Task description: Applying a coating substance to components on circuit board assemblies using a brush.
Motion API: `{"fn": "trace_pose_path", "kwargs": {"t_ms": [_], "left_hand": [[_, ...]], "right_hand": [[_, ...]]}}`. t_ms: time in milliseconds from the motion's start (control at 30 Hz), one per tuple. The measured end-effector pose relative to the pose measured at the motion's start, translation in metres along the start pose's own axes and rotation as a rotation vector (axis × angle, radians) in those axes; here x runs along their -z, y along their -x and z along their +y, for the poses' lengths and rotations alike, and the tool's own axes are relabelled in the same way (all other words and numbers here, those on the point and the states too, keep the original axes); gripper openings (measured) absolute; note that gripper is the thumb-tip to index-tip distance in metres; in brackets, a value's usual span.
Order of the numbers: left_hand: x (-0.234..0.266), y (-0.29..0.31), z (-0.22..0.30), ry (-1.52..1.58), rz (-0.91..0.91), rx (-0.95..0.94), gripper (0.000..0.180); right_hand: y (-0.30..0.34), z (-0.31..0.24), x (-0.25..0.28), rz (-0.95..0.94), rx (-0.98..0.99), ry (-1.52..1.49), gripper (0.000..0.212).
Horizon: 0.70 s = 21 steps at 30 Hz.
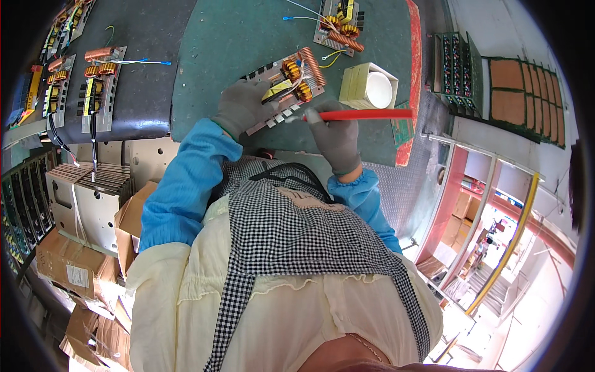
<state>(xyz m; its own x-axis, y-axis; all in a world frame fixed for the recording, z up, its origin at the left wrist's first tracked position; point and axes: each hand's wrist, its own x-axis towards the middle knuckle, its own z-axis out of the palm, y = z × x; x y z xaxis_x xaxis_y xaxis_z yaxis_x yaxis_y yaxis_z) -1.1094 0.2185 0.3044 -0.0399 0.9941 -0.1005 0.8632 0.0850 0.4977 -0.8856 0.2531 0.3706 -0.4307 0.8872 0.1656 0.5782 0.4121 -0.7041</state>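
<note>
A circuit board [290, 94] with copper-wound coils, a yellow-wrapped transformer and a row of metal tabs lies aslant on the green tabletop. My left hand [240, 109], in a grey glove, grips its left end. In my right hand [335, 137], also gloved in grey, is a long red-handled tool [378, 114] held nearly level. Its pale tip points left at the board's near edge, close to the metal tabs; I cannot make out whether they touch. Right of the board stands a cream box [354, 84] with a white round container [378, 90] in it.
Another board [339, 28] with loose wires lies at the far right of the green table [217, 43]. Several similar boards sit on the dark surface [145, 93] to the left. Below them are stacked metal plates [83, 198] and cardboard boxes [77, 263]. Racks [458, 74] stand on the right.
</note>
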Motion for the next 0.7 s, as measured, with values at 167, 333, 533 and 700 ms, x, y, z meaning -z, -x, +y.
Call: {"fn": "trace_pose_path", "kwargs": {"t_ms": [167, 333, 533, 700], "left_hand": [[0.001, -0.001, 0.007, 0.034, 0.042, 0.008, 0.044], [-0.001, 0.003, 0.005, 0.023, 0.060, -0.024, 0.041], [0.020, 0.007, -0.013, -0.018, -0.046, -0.200, 0.034], [0.026, -0.009, -0.007, -0.058, -0.109, -0.356, 0.036]], "right_hand": [[-0.005, 0.000, -0.002, -0.099, 0.010, 0.071, 0.015], [0.009, -0.004, 0.049, 0.060, -0.147, -0.183, 0.014], [-0.013, 0.027, 0.154, 0.306, -0.101, -0.122, 0.012], [-0.044, 0.077, 0.167, 0.115, 0.133, 0.126, 0.021]]}}
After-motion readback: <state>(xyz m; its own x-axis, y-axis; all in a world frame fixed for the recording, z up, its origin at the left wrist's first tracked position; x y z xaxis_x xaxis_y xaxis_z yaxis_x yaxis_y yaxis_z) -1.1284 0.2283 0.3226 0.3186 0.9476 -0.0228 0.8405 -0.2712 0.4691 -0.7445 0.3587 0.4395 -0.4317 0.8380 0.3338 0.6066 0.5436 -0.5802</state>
